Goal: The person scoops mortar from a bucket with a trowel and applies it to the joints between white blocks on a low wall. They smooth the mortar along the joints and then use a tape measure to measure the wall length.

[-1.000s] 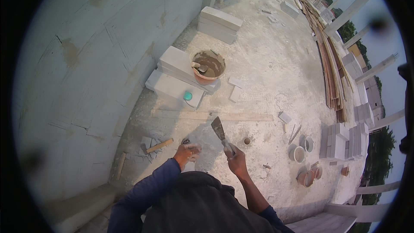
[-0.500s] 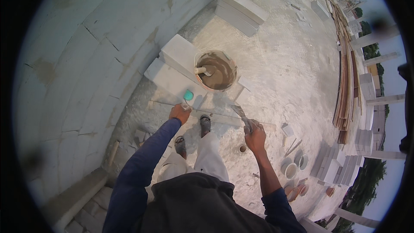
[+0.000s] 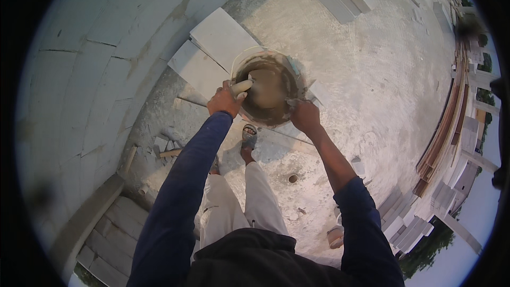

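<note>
Mortar bucket [image 3: 267,87] stands on the concrete floor [image 3: 366,90], just ahead of the person's sandalled foot [image 3: 248,137]; grey-brown wet mix fills it. Left hand [image 3: 226,101] at the bucket's left rim, fingers closed around a pale wooden handle [image 3: 241,86] that dips into the mix, probably gripped low for leverage. Right hand [image 3: 304,117] at the bucket's right rim, fingers curled shut on a trowel [image 3: 292,101], its blade barely visible at the edge. White blocks [image 3: 212,48] lie flat just left of the bucket, against the block wall [image 3: 79,64]. No packages, labels or signs discernible near the bucket.
</note>
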Tool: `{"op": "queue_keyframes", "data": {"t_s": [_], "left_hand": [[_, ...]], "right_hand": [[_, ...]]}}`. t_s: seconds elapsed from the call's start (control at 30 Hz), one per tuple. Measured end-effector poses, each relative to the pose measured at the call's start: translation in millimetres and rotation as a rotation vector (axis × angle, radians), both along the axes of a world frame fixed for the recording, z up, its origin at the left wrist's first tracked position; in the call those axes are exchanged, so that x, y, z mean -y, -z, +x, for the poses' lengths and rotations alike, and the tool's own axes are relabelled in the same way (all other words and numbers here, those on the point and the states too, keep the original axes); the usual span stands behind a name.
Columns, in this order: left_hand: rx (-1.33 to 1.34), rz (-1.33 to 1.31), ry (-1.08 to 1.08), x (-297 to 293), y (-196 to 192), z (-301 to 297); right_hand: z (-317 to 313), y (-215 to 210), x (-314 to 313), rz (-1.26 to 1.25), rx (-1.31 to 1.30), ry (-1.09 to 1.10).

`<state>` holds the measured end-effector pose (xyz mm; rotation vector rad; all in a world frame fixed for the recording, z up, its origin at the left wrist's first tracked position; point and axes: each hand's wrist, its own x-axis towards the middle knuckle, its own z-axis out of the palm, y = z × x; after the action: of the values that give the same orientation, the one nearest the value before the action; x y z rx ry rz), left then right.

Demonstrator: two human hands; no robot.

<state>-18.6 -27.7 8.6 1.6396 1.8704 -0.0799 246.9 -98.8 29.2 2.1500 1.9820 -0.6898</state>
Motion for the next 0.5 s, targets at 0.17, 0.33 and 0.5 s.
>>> {"op": "queue_keyframes", "data": {"t_s": [0.17,0.33,0.5], "left_hand": [[-0.028,0.065,-0.029,-4.6,27.0,-0.3],[0.2,0.278,-0.092,-9.7,9.8,8.7],[0.312,0.435,-0.006,-25.1,-12.4,22.7]], "right_hand": [[-9.3,62.6,-19.6,0.058,0.004,-0.058],[-16.0,87.3,-27.6,-0.028,0.086,-0.211],[-15.9,110.1,-37.6,0.124,0.16,-0.405]]}}
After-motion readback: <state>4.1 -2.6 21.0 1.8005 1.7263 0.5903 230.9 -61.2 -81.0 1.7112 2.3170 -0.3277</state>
